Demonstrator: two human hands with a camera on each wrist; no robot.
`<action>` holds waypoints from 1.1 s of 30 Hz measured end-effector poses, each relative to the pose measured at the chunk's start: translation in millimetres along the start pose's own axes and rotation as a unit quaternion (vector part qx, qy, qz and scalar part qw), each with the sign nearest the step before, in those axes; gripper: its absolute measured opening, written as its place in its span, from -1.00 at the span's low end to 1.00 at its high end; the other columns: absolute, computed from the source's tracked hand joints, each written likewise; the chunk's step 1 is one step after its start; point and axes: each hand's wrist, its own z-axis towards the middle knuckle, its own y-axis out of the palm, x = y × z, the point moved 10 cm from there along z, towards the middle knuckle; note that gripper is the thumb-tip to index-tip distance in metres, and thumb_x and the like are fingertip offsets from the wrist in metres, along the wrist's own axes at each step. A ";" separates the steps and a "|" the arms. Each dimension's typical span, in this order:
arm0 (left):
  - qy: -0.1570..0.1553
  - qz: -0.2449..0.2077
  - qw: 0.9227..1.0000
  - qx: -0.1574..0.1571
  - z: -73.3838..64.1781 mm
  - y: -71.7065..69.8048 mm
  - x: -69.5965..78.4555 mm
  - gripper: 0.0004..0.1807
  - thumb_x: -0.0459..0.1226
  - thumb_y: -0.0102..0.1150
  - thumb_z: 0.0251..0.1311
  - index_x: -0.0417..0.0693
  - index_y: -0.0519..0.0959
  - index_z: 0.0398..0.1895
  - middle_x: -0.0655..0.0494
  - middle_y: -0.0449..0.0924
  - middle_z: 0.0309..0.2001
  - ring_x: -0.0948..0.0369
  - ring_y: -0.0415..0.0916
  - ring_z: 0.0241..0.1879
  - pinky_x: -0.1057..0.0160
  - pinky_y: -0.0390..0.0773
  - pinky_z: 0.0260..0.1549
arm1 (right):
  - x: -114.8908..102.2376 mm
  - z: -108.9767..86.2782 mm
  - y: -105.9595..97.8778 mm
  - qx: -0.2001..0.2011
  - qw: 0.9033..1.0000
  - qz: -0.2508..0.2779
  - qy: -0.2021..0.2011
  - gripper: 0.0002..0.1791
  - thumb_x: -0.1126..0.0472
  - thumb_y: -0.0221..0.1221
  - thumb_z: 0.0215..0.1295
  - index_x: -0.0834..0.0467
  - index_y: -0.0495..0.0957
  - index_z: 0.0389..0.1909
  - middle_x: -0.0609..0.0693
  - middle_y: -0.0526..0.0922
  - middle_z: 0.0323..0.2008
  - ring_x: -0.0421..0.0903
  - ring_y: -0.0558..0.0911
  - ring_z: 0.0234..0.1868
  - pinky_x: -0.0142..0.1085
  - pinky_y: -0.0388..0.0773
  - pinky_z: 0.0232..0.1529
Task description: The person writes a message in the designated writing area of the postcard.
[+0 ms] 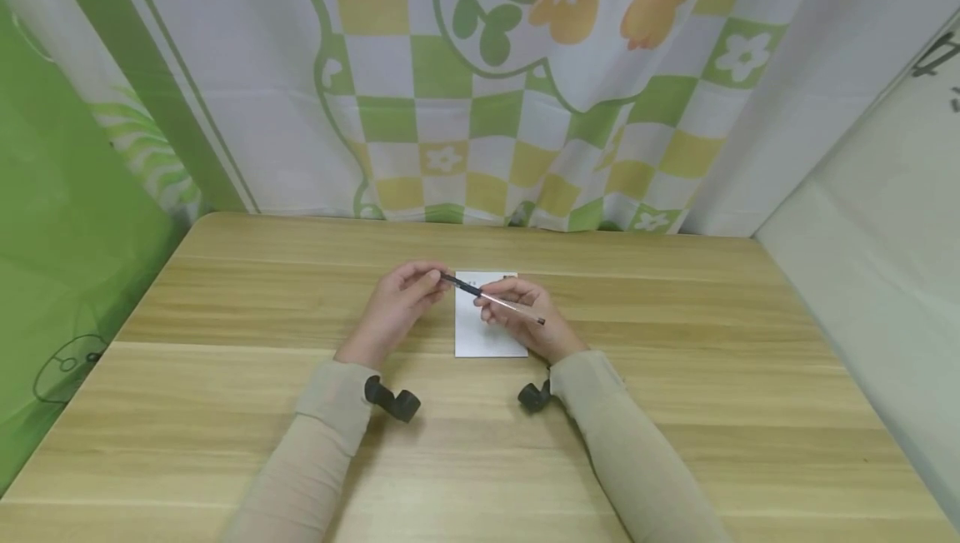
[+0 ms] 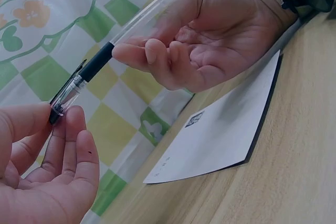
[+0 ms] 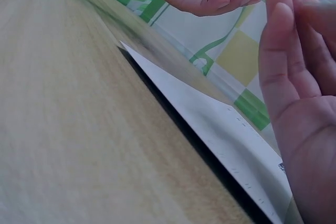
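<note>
A pen with a clear barrel and black grip is held slanting above the table by both hands. My left hand pinches its clip end, where a clear cap covers the tip. My right hand holds the barrel just behind the black grip, between thumb and fingers; the barrel's black end plug points right toward me. Beneath the hands lies a white paper pad with a small dark picture and faint print. In the right wrist view the right fingers hide much of the pen.
The pad rests on a wooden table. A patterned curtain hangs along its far edge, a green cloth is on the left, and a pale wall on the right. Black wrist cameras sit on both sleeves.
</note>
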 end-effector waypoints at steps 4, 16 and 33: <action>0.007 -0.016 1.000 -0.001 -0.4 0.1 2.3 -0.65 -0.40 -0.01 0.51 -0.47 0.41 0.23 -0.18 0.50 0.14 0.19 0.58 0.03 0.17 0.50 0.26 | 2.0 -1.5 3.0 -0.002 1.000 0.000 0.027 -0.81 0.23 0.24 0.40 0.17 0.73 -0.05 0.07 0.77 -0.16 -0.14 0.71 -0.23 -0.39 0.67 -0.11; 0.014 -0.056 0.998 -0.006 -1.1 2.8 4.7 -0.62 -0.45 -0.03 0.50 -0.50 0.38 0.28 -0.23 0.48 0.19 0.17 0.57 0.06 0.19 0.49 0.27 | 12.5 -2.2 1.1 -0.005 0.996 -0.058 0.071 -0.69 0.45 0.15 0.35 0.13 0.71 0.00 0.08 0.78 -0.18 -0.15 0.69 -0.29 -0.38 0.66 -0.19; 0.038 -0.081 0.996 -0.026 -3.8 10.5 10.0 -0.56 -0.46 -0.06 0.51 -0.49 0.32 0.37 -0.36 0.36 0.34 0.18 0.56 0.14 0.19 0.47 0.29 | 15.3 -2.8 -2.7 0.009 0.993 -0.091 0.078 -0.63 0.54 0.15 0.32 0.11 0.72 -0.01 0.07 0.78 -0.18 -0.13 0.73 -0.16 -0.36 0.68 -0.10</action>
